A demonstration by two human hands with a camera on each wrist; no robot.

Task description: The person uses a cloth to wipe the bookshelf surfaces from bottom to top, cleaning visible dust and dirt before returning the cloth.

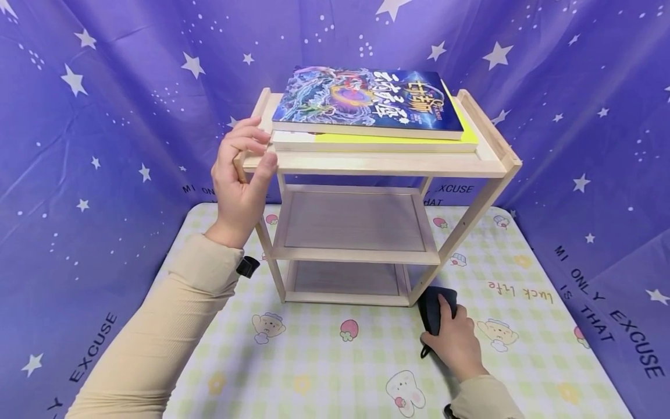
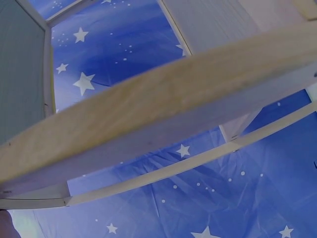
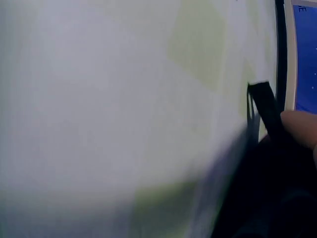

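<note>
A pale three-tier wooden shelf rack (image 1: 374, 167) stands on the table. My left hand (image 1: 238, 180) holds its top left corner, thumb in front and fingers over the end. In the left wrist view the rack's wooden rail (image 2: 163, 99) crosses close to the camera. On the top tier lie a blue illustrated book (image 1: 361, 102) and, under it, a yellow-and-white book (image 1: 466, 131). At the foot of the right front leg, my right hand (image 1: 458, 343) grips a dark pouch-like thing (image 1: 430, 305). Its black strap loop (image 3: 265, 101) shows beside the thumb in the right wrist view.
The middle shelf (image 1: 356, 221) and lower shelf (image 1: 348, 279) sit below the books. A checked tablecloth (image 1: 314, 355) with cartoon prints covers the table. Purple star-patterned curtain (image 1: 131, 116) closes in the back and both sides.
</note>
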